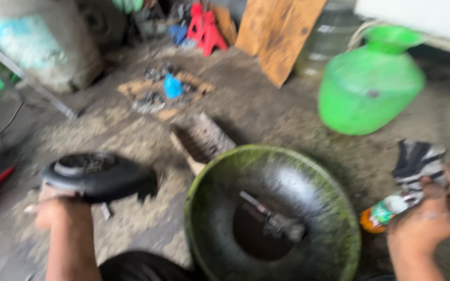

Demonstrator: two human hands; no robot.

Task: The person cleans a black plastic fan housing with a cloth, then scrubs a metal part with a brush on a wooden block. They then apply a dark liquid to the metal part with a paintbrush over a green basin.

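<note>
While my left hand (48,208) has its fingers clamped on the small black wheel (97,174) above the floor, my right hand (433,213) grips rag (417,161) and bottle (384,214) beside the basin (334,203); wiping seems underway, next bringing them together.

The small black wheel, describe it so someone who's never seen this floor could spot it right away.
Start at the big green-rimmed basin low in the middle. Look to its left: the left hand grips the small black wheel above the dusty floor. It alone is a tyre with a metal hub.
</note>
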